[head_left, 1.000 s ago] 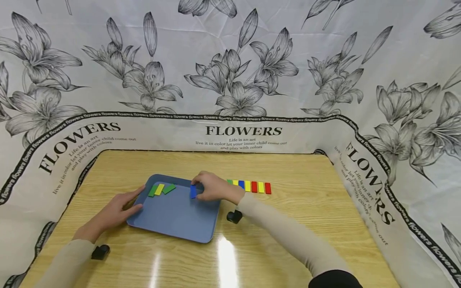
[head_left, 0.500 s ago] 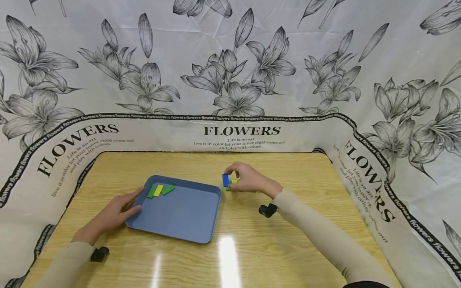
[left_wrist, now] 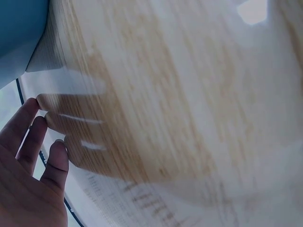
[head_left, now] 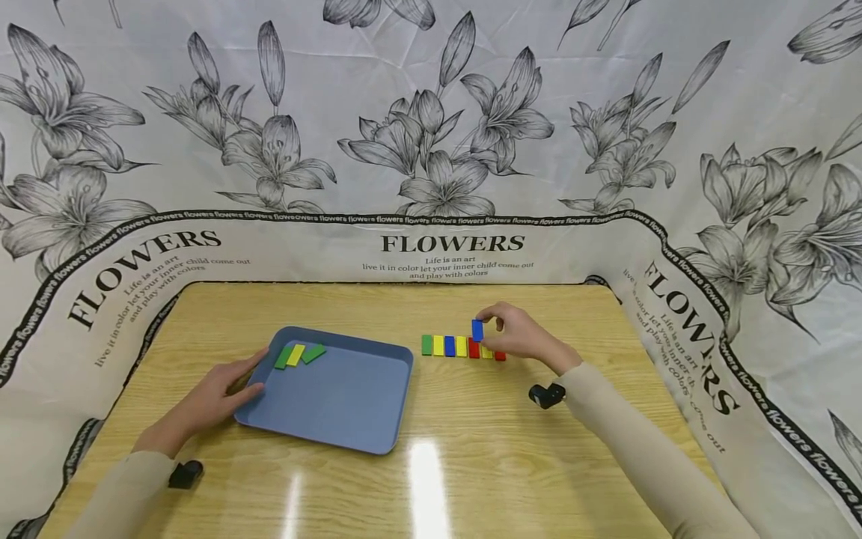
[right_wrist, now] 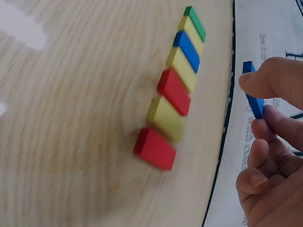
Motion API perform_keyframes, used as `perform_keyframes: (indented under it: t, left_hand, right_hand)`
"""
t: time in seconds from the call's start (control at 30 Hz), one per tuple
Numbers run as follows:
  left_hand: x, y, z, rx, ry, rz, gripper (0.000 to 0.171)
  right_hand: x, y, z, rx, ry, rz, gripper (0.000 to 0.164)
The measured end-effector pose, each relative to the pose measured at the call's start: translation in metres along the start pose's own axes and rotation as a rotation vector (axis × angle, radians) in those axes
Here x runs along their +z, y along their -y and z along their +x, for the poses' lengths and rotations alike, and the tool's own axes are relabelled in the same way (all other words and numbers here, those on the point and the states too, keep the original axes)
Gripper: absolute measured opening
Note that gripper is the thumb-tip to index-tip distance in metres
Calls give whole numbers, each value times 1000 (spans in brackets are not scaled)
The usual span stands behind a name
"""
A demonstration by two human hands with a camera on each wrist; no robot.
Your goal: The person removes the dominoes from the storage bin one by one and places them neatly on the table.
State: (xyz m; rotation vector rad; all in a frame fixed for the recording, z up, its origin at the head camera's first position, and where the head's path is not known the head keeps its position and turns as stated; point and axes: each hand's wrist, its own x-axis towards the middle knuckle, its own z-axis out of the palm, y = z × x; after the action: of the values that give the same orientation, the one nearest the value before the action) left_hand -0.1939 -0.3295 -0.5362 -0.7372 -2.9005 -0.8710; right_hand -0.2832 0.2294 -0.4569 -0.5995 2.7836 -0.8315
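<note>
In the head view my right hand (head_left: 524,334) pinches a flat blue block (head_left: 477,330) between thumb and fingertips. It hovers over the right part of a row of coloured blocks. That row runs from a green block (head_left: 427,345) to a red block (head_left: 500,356), partly covered by the hand. The right wrist view shows the held blue block (right_wrist: 253,90) upright in the grip, apart from the row. My left hand (head_left: 210,400) rests at the left edge of the blue-grey tray (head_left: 323,440), thumb and fingers extended. Inside the tray's far left corner lie two green blocks and a yellow block (head_left: 295,355).
The wooden table (head_left: 512,464) bears the tray and the row, with bare wood in front of both. A white cloth (head_left: 458,172) printed with flowers stands along the back and sides. Black wrist cameras sit on both arms.
My right hand has lifted the blue block out of the tray and carried it right, past the green end of the row to above its red blocks. The left hand stays at the tray.
</note>
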Motion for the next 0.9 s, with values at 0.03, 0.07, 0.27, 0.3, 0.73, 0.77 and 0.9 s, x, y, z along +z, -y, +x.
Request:
perform_keyframes:
  t: [0.03, 0.07, 0.27, 0.3, 0.73, 0.77, 0.9]
  left_hand:
    - [0, 0, 0, -1, 0, -1, 65]
    - [1, 0, 0, -2, 1, -4, 65]
    - [0, 1, 0, -17, 13, -17, 66]
    - [0, 1, 0, -17, 14, -17, 66]
    - [-1, -1, 0, -15, 21, -25, 66]
    - [-1, -1, 0, -15, 20, -25, 66]
    - [0, -1, 0, -9, 12, -27, 66]
  right_hand:
    - [-1, -5, -2, 11, -2, -5, 48]
    - [-1, -10, -5, 22, -7, -10, 48]
    - [-4, -38, -15, 62, -32, -14, 47]
    - [-4, -42, -17, 64, -34, -15, 47]
    - [0, -74, -35, 124, -37, 21, 43]
    - [1, -75, -36, 129, -35, 28, 44]
    - [5, -75, -37, 139, -33, 53, 47]
